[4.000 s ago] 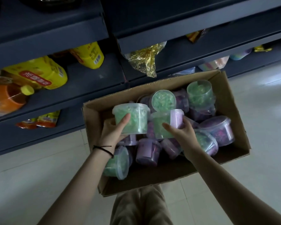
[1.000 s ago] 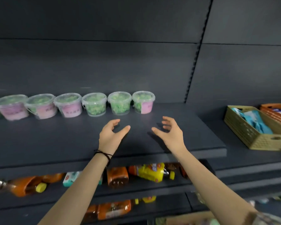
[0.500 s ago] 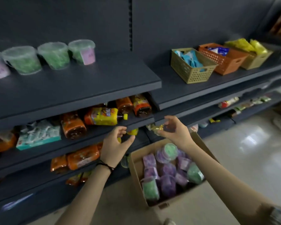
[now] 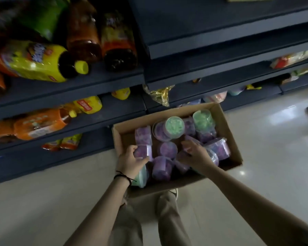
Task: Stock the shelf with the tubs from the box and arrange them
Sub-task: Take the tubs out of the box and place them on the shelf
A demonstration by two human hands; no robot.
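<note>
Down at the foot of the dark blue-grey metal shelving (image 4: 100, 80), a brown cardboard box (image 4: 229, 134) stands open on the pale tiled floor (image 4: 274, 174), just beside the lowest shelf. It holds a jumble of round clear plastic tubs (image 4: 167, 149), mostly purple-filled, some upright and some on their sides. Green-filled tubs (image 4: 174, 126) lie towards its far side, and another green one lies in the near left corner under the left wrist.

The left hand (image 4: 132, 160), with a black cord bracelet (image 4: 122, 175) at its wrist, grips a purple-filled clear plastic tub (image 4: 145, 150) that lies on its side by the left wall of the box, fingers curled over it and thumb along its near side. The right hand (image 4: 196, 155) rests among the purple tubs mid-box with its fingers bent down onto them. Whether they have closed round one cannot be told.

On the shelves at left lie a yellow-labelled dark bottle (image 4: 37, 63) and an orange-labelled bottle (image 4: 41, 123). A crumpled gold foil packet (image 4: 160, 95) hangs over a shelf edge beyond the box.
</note>
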